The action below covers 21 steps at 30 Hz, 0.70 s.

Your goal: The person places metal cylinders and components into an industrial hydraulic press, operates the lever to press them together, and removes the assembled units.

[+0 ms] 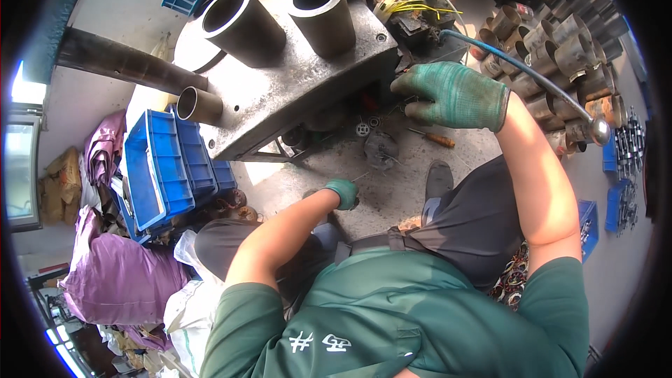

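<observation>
Surface (280, 91): it is carrying the tubes on its grey metal top, its right end reaching near the right hand; it is looking very heavy and rigid.
Thick tubes (255, 36) (325, 28): two are standing side by side on the surface; their thick walls are suggesting weight and stiffness, the smooth sides perhaps slipping in a glove, so a full wrap round the outer wall is seeming safest.
Lever (518, 64): it is running just beyond the right wrist, looking slim and stiff.
Right hand (448, 94): it is hanging by the surface's right end, thumb spreading away from the fingers, nothing showing between them.
Small tube (199, 105): it is sitting at the surface's left end, probably lighter, its outside suiting one hand.
Left hand (343, 194): it is resting low between the knees; its fingers are hiding, so I cannot tell their grip.
Knob (600, 131): it is capping the lever, its round shape offering the likeliest hold.
</observation>
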Each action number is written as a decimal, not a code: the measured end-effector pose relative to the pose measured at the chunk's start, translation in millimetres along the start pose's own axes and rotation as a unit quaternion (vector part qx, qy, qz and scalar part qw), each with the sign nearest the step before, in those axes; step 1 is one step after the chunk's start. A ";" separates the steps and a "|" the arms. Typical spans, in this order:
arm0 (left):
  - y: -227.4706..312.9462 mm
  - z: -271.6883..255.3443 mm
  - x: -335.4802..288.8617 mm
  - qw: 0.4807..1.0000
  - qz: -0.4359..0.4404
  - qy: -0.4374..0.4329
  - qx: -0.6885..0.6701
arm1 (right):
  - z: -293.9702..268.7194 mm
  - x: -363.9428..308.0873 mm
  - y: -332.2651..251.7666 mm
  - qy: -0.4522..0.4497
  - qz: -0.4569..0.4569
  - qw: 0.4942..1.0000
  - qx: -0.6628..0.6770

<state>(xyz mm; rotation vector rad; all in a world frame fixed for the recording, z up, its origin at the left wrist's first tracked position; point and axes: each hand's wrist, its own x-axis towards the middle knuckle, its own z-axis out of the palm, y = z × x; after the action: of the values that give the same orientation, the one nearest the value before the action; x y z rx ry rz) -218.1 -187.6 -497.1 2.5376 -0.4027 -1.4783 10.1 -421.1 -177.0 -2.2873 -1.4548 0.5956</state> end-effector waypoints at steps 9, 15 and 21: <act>-36.1 -5.7 20.9 0.962 -0.087 0.242 -0.092 | 4.3 -7.4 8.2 -0.011 0.004 1.000 0.003; -32.1 17.7 -1.6 0.992 -0.052 0.080 -0.087 | 6.6 7.9 1.2 -0.011 -0.044 0.999 -0.013; 7.9 -18.5 -80.2 0.948 -0.031 0.256 -0.188 | 22.1 41.3 -4.7 -0.043 -0.123 0.991 -0.010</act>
<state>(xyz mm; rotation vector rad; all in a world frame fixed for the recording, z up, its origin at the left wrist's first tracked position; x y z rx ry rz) -240.8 -169.2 -419.7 2.4944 0.0387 -0.7578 10.6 -379.8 -199.6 -2.0750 -1.7579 0.6113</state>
